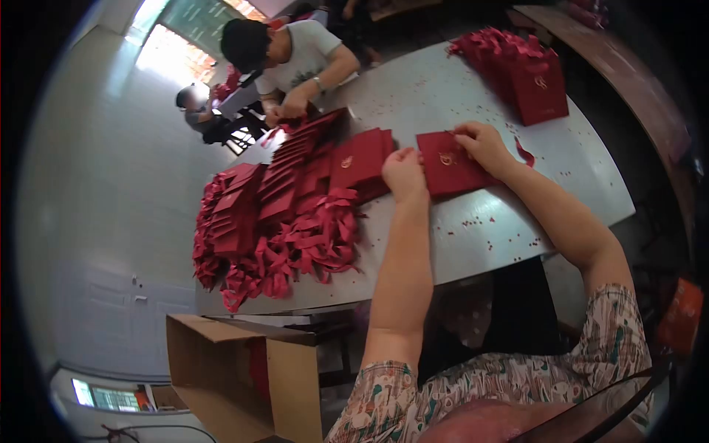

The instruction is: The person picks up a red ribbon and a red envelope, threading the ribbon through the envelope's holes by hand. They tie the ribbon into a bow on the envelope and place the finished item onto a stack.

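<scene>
A flat red gift bag [450, 177] with a gold emblem lies on the metal table in front of me. My right hand [484, 148] pinches its top edge near a small hole. At the bag's left edge, the curled fingers of my left hand [405, 173] are closed on the side of it. A short red ribbon [524, 153] trails beside my right wrist. Left of my left hand is a stack of similar red bags [358, 160], fanned out. Beyond it, more bags [284, 181] overlap in rows, with loops of red ribbon [317, 240] along their near side.
A pile of finished-looking ribboned bags [543, 88] stands at the table's far right. Small red bits dot the metal table [458, 262]. Across from me a person [295, 63] handles bags. An open cardboard box [292, 384] sits below the table's left edge.
</scene>
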A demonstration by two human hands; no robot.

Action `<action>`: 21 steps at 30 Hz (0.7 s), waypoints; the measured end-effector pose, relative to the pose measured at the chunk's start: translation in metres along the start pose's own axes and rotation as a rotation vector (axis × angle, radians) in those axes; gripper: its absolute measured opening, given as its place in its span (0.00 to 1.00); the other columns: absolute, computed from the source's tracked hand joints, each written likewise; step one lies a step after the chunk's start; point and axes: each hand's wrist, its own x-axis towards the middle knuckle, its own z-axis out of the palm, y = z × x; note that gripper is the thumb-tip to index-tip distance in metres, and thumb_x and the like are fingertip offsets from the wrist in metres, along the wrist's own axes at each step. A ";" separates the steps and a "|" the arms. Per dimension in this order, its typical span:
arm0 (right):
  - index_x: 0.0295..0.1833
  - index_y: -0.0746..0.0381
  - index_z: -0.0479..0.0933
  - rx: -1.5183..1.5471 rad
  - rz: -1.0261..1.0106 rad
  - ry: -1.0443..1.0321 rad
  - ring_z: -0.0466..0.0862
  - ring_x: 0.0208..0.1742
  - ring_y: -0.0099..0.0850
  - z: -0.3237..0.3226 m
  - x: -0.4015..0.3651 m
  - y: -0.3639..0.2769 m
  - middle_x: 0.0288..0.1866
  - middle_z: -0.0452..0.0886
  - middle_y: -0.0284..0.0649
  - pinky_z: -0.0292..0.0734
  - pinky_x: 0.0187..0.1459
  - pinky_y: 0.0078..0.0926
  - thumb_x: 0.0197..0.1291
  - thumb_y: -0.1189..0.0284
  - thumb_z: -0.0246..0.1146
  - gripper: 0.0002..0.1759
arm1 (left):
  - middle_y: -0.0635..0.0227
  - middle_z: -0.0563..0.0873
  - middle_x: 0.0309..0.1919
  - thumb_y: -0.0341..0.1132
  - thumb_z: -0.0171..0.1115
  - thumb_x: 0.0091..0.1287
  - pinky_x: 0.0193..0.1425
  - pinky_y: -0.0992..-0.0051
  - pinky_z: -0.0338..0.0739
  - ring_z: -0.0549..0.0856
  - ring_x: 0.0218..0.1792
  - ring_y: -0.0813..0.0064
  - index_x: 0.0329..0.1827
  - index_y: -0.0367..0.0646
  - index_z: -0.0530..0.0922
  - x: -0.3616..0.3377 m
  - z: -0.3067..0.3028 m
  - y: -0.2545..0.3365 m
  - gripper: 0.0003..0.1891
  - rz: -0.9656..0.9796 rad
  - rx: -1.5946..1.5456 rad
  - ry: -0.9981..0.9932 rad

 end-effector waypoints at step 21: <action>0.49 0.65 0.79 0.247 -0.011 -0.133 0.81 0.33 0.17 -0.006 -0.009 -0.030 0.33 0.84 0.34 0.74 0.30 0.14 0.66 0.74 0.62 0.10 | 0.65 0.84 0.48 0.27 0.58 0.69 0.56 0.64 0.78 0.83 0.49 0.66 0.52 0.42 0.75 -0.007 -0.001 0.021 0.10 -0.315 -0.304 -0.306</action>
